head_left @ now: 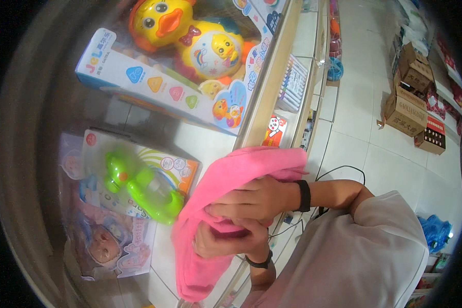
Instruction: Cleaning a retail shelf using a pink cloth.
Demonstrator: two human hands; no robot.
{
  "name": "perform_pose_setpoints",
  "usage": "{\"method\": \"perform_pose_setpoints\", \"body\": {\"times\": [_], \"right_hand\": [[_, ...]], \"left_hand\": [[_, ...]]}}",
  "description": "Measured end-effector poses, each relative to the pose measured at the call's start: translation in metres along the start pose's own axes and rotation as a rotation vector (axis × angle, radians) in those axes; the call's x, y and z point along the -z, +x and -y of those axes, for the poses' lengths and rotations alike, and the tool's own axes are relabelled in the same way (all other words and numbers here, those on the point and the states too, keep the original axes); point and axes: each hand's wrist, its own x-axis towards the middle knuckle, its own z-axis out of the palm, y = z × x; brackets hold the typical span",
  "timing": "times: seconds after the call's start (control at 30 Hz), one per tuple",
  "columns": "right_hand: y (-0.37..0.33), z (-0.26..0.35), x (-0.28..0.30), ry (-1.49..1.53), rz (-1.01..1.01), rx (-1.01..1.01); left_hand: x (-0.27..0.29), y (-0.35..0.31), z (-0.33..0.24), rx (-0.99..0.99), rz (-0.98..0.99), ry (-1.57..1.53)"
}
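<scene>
A bright pink cloth (215, 179) is bunched up between my two hands over a white tiled shelf. My right hand (254, 199), the upper one in the picture, has its fingers closed over the cloth. Just below it, my left hand (223, 240) has its fingers curled into the folds. The two hands are very close together, and a dark band circles each wrist. One end of the cloth hangs toward the lower edge; the other reaches past my right hand. Beside the cloth lies a pack with a green seahorse-shaped toy (141, 187).
A large boxed yellow duck toy (205, 46) stands at the upper left. A packaged baby doll (105, 245) lies below the seahorse pack. Pens in a clear case (293, 84) sit on a lower shelf. Cardboard boxes (405, 110) stand on the tiled floor; a black cable (344, 167) runs nearby.
</scene>
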Motion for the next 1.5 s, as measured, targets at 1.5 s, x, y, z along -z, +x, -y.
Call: {"method": "perform_pose_setpoints", "body": {"times": [1.5], "right_hand": [[0.017, 0.104, -0.068, 0.047, -0.153, -0.436]], "left_hand": [[0.088, -0.021, 0.089, -0.042, 0.207, -0.031]]}}
